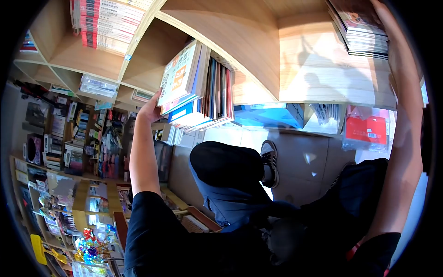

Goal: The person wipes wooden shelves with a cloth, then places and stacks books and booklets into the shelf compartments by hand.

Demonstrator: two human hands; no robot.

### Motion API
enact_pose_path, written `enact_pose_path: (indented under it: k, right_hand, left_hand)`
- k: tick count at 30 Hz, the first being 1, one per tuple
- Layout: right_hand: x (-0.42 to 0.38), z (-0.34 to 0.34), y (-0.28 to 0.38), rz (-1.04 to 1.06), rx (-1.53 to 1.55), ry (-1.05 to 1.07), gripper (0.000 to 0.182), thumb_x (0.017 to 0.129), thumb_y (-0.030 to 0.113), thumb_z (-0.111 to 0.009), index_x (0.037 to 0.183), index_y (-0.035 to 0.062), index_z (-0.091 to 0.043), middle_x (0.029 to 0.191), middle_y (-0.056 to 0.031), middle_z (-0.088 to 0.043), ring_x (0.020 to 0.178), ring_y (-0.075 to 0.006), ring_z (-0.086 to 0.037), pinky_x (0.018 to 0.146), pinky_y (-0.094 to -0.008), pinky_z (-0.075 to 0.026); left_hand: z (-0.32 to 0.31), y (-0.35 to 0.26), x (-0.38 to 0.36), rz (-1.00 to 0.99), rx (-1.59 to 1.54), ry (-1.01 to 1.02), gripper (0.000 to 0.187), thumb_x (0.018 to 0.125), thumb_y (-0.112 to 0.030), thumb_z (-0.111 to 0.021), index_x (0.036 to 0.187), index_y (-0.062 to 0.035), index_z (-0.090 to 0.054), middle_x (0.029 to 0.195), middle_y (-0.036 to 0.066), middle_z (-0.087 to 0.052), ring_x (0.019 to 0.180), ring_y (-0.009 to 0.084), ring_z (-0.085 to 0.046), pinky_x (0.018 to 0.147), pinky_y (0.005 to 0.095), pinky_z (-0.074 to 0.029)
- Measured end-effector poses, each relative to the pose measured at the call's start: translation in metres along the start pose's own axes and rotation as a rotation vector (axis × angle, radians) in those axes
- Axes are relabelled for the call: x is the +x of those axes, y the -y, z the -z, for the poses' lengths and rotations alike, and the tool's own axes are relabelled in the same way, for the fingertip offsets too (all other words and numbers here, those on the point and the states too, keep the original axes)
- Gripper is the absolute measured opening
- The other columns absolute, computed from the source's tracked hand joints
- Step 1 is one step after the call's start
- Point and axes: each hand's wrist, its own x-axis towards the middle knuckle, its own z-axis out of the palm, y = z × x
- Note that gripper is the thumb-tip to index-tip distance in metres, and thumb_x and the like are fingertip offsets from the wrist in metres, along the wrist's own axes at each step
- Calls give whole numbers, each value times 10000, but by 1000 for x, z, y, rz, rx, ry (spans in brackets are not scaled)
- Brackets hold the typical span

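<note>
My left hand (149, 110) is at the near left edge of a tilted group of books (182, 78), with part of its fingers hidden by them. The outermost book has a white cover with orange print, and blue and white spines show beneath it. Thin dark and red volumes (220, 90) lean beside that group. At the upper right, my right hand (379, 8) reaches to a stack of thin books (367, 39) in another compartment. The dark edge of the view cuts off that hand, and its fingers cannot be made out.
A wooden shelf divider (221, 34) separates the two compartments. Red-and-white books (108, 25) fill a compartment at upper left. Below the shelf are a blue box (270, 115) and a red package (366, 129) in clear plastic. My bent knees and one shoe (269, 161) are over the tiled floor.
</note>
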Motion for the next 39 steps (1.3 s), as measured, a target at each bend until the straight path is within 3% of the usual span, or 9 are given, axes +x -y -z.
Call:
enact_pose_path:
  k: [4,6,7,13,15,22,26,34,39]
  right_hand:
    - [-19,-8,23,-212,23,371,241,963,186,-581,903,-46,-608,585,7,-522,410,-27,-336,377,-183,-223]
    - [-7,-9,10,-30,-124,819,271,969,213,-527,881,-17,-639,557,-110,-602,356,-105,-464,323,-255,-371]
    - [-11,-17,1,-3,-167,812,362,1014,216,-477,801,-27,-641,420,-54,-507,250,-9,-267,253,-172,-178]
    - [-99,-150,46,-300,-573,1396,488,944,434,-560,1172,16,-666,805,-131,-726,502,-77,-591,346,-231,-339]
    - [-135,-208,28,-357,-416,1526,713,917,612,-522,1334,33,-536,1050,-145,-704,827,-187,-694,581,-268,-515]
    - [-151,-337,-30,-342,31,605,806,891,615,-558,1337,-45,-438,1116,-173,-619,1034,-261,-626,794,-360,-551]
    - [-126,-374,-21,-379,115,594,589,875,514,-618,1161,-2,-611,944,-91,-664,868,-182,-648,704,-301,-522]
    - [-134,-407,-4,-347,-27,360,627,847,323,-712,1205,-159,-532,1091,-241,-658,941,-285,-675,823,-375,-545]
    - [-173,-399,5,-310,104,423,643,840,329,-734,1234,-129,-514,1117,-229,-648,950,-269,-673,818,-347,-542]
  left_hand:
    - [4,2,8,-4,19,-32,617,883,-658,-541,1200,-133,-609,1049,14,-692,848,147,-657,609,300,-520]
    - [4,5,9,3,37,-4,618,883,-666,-534,1195,-138,-613,1035,9,-693,832,141,-654,596,296,-513]
    - [1,6,6,-18,61,-38,617,882,-670,-531,1188,-142,-618,1027,5,-693,824,140,-652,588,298,-510]
    - [-4,10,7,-110,-57,-47,575,879,-641,-569,1148,-137,-635,1004,0,-702,829,134,-664,657,292,-536]
    - [-5,15,4,-115,-96,-35,568,840,-593,-665,1123,-101,-648,1042,31,-696,906,128,-653,764,307,-529]
    - [11,24,11,-126,-18,-74,487,820,-591,-686,967,-127,-672,859,17,-680,760,128,-610,685,303,-468]
    - [14,31,17,-193,-66,21,481,823,-575,-691,930,-107,-667,837,7,-671,731,112,-596,631,269,-432]
    - [18,28,17,-237,-12,19,475,797,-570,-727,899,-109,-676,805,-17,-638,702,101,-538,665,245,-394]
    - [29,23,-27,-352,-246,169,535,876,-442,-690,1152,12,-636,1043,117,-696,901,172,-670,794,282,-525]
